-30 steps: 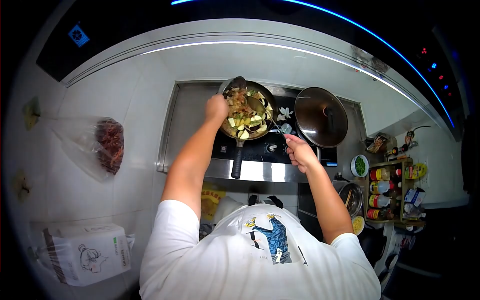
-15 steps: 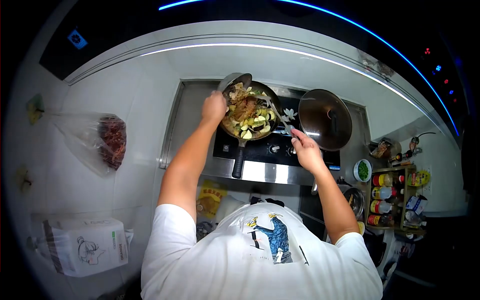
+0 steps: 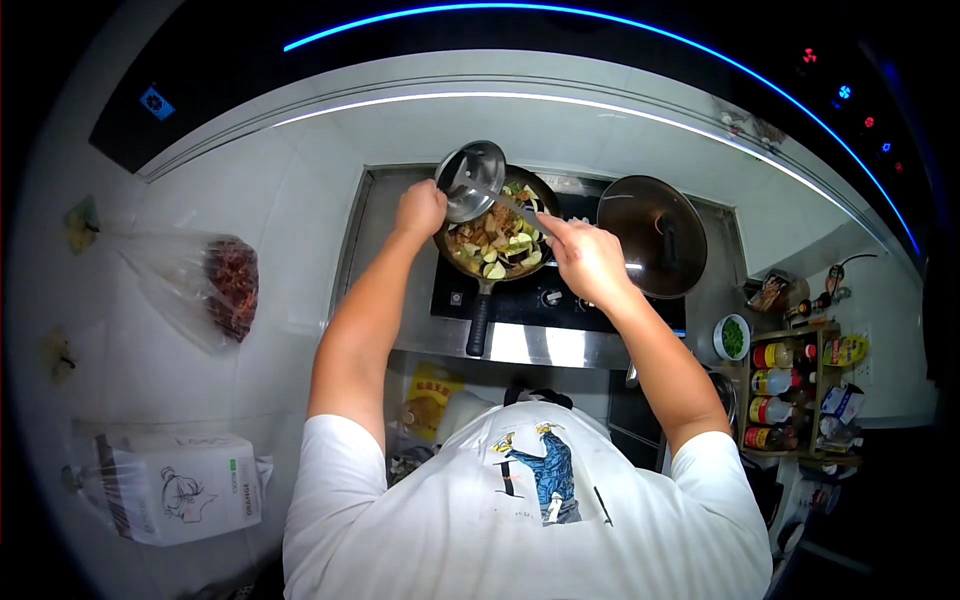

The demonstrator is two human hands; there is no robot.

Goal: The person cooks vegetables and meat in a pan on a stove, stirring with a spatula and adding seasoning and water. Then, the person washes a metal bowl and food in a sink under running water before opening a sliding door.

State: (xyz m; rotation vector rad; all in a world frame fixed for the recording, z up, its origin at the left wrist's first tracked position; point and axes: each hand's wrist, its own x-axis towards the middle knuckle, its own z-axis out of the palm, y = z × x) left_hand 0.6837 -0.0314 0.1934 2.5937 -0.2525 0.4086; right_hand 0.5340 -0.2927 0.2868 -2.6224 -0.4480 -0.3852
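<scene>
My left hand [image 3: 421, 209] is closed on the rim of a steel bowl [image 3: 480, 165], tilted above the upper left of a frying pan [image 3: 478, 262]. In my right hand [image 3: 588, 256] is the handle of a metal spatula [image 3: 512, 206], whose head reaches into the bowl. Chopped food [image 3: 497, 240], with pale green-white chunks and browned pieces, lies in the pan. The pan sits on the left burner, its black handle [image 3: 478, 322] pointing toward me.
A dark glass lid [image 3: 645, 240] covers the right side of the stove. Farther right are a bowl of chopped greens [image 3: 732, 338] and a rack of bottles [image 3: 788, 385]. Left, a plastic bag of dark red food [image 3: 230, 287] hangs near a white bag [image 3: 185, 490].
The spatula has moved from the pan's food up into the bowl, with my right hand shifting up and left. The bowl's shiny inside now shows, its contents apparently in the pan.
</scene>
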